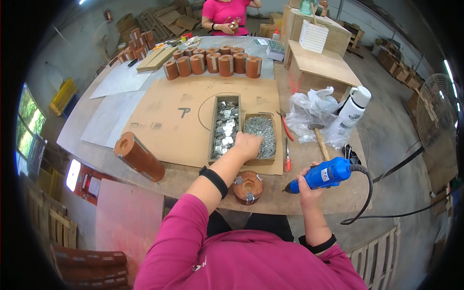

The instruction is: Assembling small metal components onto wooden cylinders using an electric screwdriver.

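Observation:
My left hand (248, 145) reaches across to the box of small screws (263, 130), its fingers bunched at the near left part of the pile; what they pinch is hidden. Beside it stands a long wooden tray (212, 140) of small flat metal pieces. My right hand (309, 188) is wrapped round a blue electric screwdriver (326, 175), whose tip points left. Between my forearms, close to the table's near edge, a brown wooden cylinder (248, 187) stands upright, with a hollow in its top and metal pieces at its rim. The screwdriver's tip is apart from it.
A taller brown cylinder (140, 157) stands tilted in view at the left. Several more cylinders (225, 65) stand in rows farther back. Right of the screws are red-handled pliers (286, 126), a red screwdriver (288, 162), a hammer (321, 142) and a white bottle (353, 111). A co-worker (226, 17) stands opposite.

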Demonstrator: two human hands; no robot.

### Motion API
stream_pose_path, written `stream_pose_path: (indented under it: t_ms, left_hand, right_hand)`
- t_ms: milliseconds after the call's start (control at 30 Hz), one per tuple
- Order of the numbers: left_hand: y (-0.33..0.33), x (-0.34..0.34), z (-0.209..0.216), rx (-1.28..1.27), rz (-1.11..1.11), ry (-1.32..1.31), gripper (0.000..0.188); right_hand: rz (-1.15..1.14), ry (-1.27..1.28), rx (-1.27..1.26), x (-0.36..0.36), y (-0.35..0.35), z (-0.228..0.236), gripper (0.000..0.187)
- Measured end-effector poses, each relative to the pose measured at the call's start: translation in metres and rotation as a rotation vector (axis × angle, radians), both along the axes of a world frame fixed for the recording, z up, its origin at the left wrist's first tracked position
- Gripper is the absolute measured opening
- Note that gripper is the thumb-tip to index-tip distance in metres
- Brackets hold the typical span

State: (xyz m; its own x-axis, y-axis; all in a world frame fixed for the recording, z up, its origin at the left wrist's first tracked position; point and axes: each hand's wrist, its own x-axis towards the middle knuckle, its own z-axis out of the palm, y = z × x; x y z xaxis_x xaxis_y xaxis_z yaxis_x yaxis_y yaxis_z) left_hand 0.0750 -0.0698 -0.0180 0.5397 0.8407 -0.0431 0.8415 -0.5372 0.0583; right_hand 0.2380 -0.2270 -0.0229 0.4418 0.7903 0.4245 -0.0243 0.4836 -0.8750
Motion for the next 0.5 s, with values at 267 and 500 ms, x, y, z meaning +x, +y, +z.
stream_pose_path:
  t_ms: [267,500]
  left_hand:
    - [-0.008,-0.005,-0.009,0.219,-0.076,-0.361,0.01]
    - [-0.031,-0.015,0.029,0.013,0.045,-0.835,0.009]
  right_hand:
    - [-0.041,0.025,-0.038,0.005,0.008,0.001,0.053]
    - [-0.05,-0.005,-0.027,0.001,0.004,0.005,0.052]
